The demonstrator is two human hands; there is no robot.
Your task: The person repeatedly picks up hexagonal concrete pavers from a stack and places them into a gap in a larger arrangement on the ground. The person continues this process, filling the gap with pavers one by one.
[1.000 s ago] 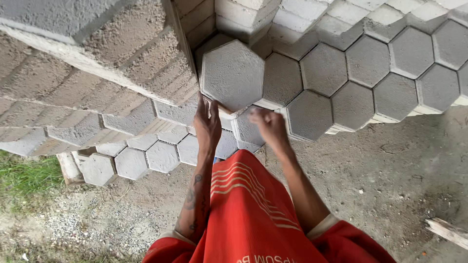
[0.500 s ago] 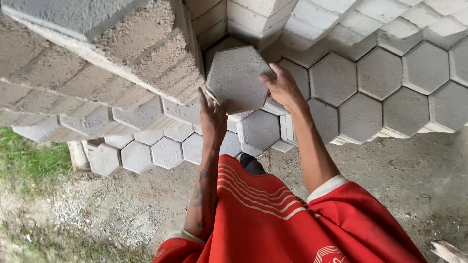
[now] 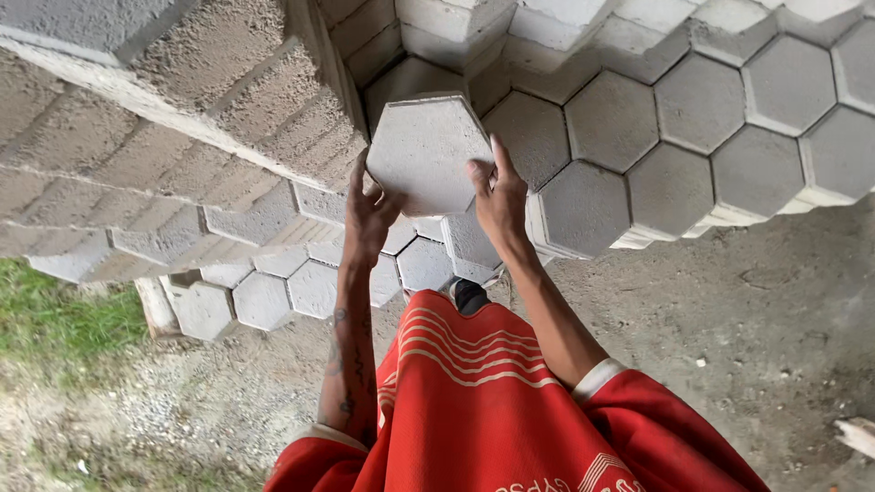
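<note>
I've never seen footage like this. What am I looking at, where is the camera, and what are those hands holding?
There is no machine here. The one camera is worn on a person's head and looks down past a red shirt at their bare hands. The left hand and right hand grip a grey hexagonal concrete paver by its two sides. Around it stand stacks of the same hexagonal pavers, with bigger concrete blocks at the left. Below lies gravelly ground, with a grass patch at the left.

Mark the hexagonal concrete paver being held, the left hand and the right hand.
hexagonal concrete paver (image 3: 426, 150), head view, middle of its flat face.
left hand (image 3: 369, 211), head view, back of the hand.
right hand (image 3: 499, 202), head view, back of the hand.
</note>
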